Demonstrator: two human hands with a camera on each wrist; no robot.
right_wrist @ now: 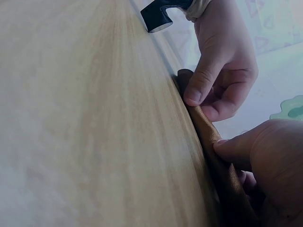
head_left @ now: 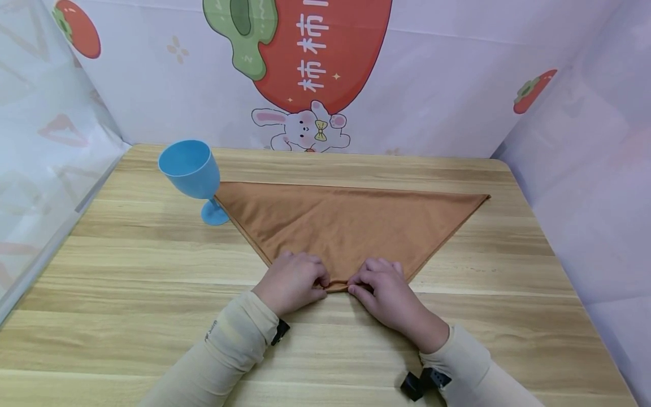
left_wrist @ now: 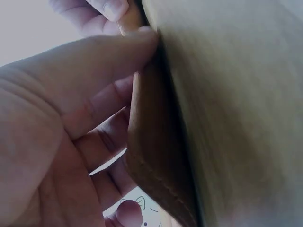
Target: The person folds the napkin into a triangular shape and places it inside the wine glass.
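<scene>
A brown cloth napkin (head_left: 346,226) lies on the table as a wide shape, its long straight edge at the back and its near end folded into a short edge. My left hand (head_left: 297,280) pinches the left part of that near fold between thumb and fingers. Close beside it, my right hand (head_left: 386,294) pinches the fold's right part. In the left wrist view, the thumb presses along the cloth's edge (left_wrist: 147,118) and a stitched hem shows. The right wrist view has both thumbs on the rolled strip of cloth (right_wrist: 203,127), low over the tabletop.
A blue plastic goblet (head_left: 190,169) stands at the back left, its foot right at the napkin's left corner. The wooden table (head_left: 127,316) extends around the cloth. Printed white sheets (head_left: 447,79) hang behind and at both sides. Black wrist cameras (head_left: 412,386) sit at the cuffs.
</scene>
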